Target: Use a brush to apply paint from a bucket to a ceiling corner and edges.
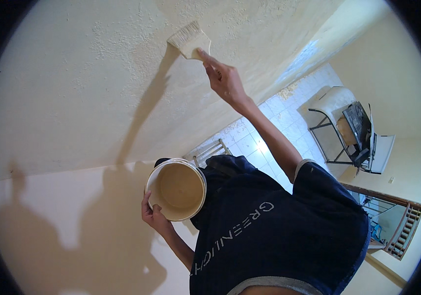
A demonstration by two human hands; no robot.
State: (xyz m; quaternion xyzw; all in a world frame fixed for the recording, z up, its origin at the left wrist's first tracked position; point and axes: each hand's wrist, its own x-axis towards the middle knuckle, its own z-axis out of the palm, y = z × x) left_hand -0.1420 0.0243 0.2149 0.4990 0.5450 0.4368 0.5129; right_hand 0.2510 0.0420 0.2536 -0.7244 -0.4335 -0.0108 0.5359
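Observation:
My right hand is closed on a wide, pale paintbrush, raised at the cream wall where the surface is bumpy and patchy; the brush casts a long shadow there. My left hand grips a round white bucket by its side, thumb at the rim, low in front of my dark shirt. Pale beige liquid sits inside the bucket.
Below the wall lies a white tiled floor with pale debris along its edge. A metal ladder is partly hidden behind me. A chair-like frame piled with dark panels stands right. Farther down-right is an opening with wooden railing.

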